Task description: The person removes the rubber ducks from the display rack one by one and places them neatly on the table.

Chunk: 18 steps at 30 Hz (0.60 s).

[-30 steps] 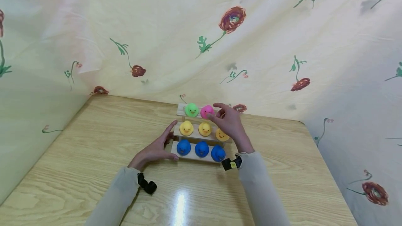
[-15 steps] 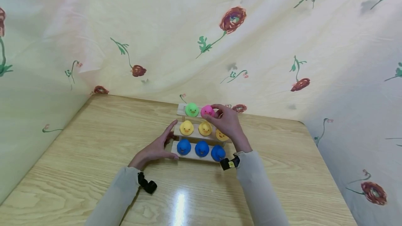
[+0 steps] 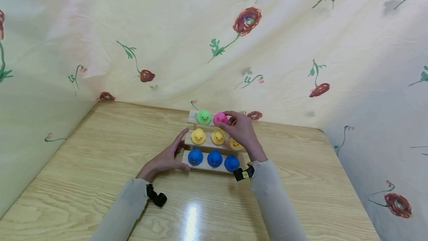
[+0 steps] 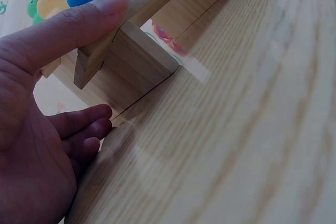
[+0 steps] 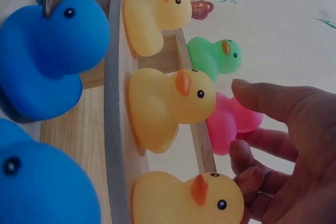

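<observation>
A stepped wooden rack (image 3: 208, 141) bears rows of rubber ducks in the head view. My right hand (image 3: 241, 129) is at the top shelf, its thumb and index finger around the pink rubber duck (image 3: 220, 118). The right wrist view has the thumb and fingers on opposite sides of the pink duck (image 5: 231, 119). Left of it sits a green duck (image 3: 204, 117). My left hand (image 3: 166, 159) steadies the rack's left end, index finger extended to the middle shelf. In the left wrist view its thumb (image 4: 113, 3) lies over the front shelf's end; the other fingers (image 4: 86, 121) are loosely bent below.
Yellow ducks (image 3: 198, 136) line the middle shelf, the rightmost partly behind my right hand. Blue ducks (image 3: 214, 158) fill the front shelf. The rack stands on a wood-grain table (image 3: 100, 159), with a flower-printed cloth (image 3: 180, 32) behind and at both sides.
My right hand has moved slightly left, and its thumb and index finger have closed in around the pink duck. The left hand and the rack have stayed put.
</observation>
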Available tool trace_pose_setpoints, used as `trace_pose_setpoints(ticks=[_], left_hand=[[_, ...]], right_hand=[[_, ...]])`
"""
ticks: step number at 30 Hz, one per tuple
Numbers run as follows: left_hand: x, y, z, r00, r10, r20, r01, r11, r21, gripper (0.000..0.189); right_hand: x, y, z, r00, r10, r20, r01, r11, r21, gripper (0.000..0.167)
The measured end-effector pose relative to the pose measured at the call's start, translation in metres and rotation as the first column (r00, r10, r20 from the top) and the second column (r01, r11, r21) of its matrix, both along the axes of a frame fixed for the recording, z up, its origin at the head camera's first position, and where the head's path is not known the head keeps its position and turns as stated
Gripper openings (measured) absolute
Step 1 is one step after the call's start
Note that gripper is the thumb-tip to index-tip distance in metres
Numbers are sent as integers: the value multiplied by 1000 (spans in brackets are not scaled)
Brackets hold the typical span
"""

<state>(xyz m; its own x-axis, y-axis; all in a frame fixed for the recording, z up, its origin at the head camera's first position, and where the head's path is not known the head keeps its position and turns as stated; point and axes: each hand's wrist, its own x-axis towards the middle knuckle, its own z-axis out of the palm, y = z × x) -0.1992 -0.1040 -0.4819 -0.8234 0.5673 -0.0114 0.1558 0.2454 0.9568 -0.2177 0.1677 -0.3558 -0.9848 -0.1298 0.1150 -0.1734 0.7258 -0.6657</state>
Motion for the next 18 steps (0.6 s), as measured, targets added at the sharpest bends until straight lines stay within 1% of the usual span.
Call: trace_pose_setpoints(ticks=[7, 9, 18], left_hand=[[1, 1, 0, 1000, -1, 7, 1, 1000, 10, 126], [1, 1, 1, 1000, 3, 16, -3, 1000, 9, 126], [1, 1, 0, 1000, 8, 19, -8, 1000, 0, 126]], right_hand=[[1, 4, 2, 1000, -18, 10, 18, 1000, -7, 47], [1, 6, 3, 1000, -27, 15, 27, 1000, -7, 48], [2, 17, 5, 998, -41, 43, 42, 999, -31, 50]])
